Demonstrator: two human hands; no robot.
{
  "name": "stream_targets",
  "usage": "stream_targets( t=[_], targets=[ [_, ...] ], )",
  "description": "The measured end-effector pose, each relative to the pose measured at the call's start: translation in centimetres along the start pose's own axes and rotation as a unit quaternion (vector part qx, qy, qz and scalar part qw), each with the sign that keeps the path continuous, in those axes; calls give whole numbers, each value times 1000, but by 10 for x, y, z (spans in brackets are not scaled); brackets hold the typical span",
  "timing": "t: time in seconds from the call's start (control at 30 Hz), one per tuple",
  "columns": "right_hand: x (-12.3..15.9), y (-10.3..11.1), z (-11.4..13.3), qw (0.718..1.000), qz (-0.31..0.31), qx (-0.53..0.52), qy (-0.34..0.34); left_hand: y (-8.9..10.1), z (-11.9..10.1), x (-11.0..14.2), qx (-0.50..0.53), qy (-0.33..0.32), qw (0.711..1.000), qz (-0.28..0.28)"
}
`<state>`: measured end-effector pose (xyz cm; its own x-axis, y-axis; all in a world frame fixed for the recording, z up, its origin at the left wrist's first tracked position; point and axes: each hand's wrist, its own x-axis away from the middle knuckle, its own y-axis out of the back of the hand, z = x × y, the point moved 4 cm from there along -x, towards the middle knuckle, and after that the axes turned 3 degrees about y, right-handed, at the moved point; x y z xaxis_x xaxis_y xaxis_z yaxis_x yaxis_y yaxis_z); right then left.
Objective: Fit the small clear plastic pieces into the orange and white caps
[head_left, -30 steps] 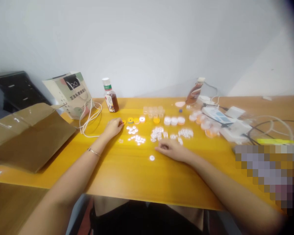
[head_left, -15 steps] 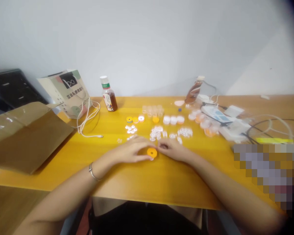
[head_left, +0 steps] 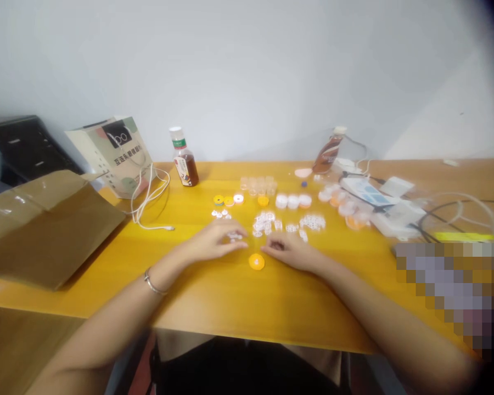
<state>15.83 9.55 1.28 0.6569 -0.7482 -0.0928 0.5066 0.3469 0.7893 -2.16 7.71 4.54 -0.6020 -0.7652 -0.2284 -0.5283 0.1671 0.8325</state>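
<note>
An orange disc with a white centre lies flat on the yellow table, between my two hands and touching neither. My left hand, with a bracelet on its wrist, rests just left of the disc. Its fingers stretch out low over a few small white rings, and it holds nothing that I can see. My right hand rests just right of the disc with its fingers loosely curled under. What they hold, if anything, is hidden.
Behind the hands lie heaps of small white rings, a row of coloured discs and white caps. Two bottles stand at the back. A paper bag, cable and cardboard box are on the left. Packages and wires are on the right.
My left hand brought an orange disc from the far row to the table between my hands, let it go, and moved back over the white rings. My right hand barely moved.
</note>
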Motion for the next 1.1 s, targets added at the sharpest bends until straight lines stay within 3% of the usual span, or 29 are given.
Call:
stream_targets(
  t=[0.1, 0.2, 0.3, 0.43, 0.67, 1.1],
  targets=[
    [0, 1, 0, 1000, -3, 4, 1, 29, 32, 6, -37, 103, 993, -39],
    [0, 1, 0, 1000, 0, 3, 0, 45, 67, 17, -129, 208, 970, 13],
    [1, 1, 1, 1000, 5, 4, -2, 50, 86, 26, -158, 251, 952, 76],
    [1, 1, 1, 1000, 5, 9, 1, 45, 82, 26, -134, 240, 954, 123],
    [1, 0, -3, 1000, 11, 4, -1, 39, 65, 22, -142, 229, 955, 125],
    [1, 1, 0, 1000, 9, 6, -4, 36, 66, 21, -173, 243, 946, 130]
  ],
)
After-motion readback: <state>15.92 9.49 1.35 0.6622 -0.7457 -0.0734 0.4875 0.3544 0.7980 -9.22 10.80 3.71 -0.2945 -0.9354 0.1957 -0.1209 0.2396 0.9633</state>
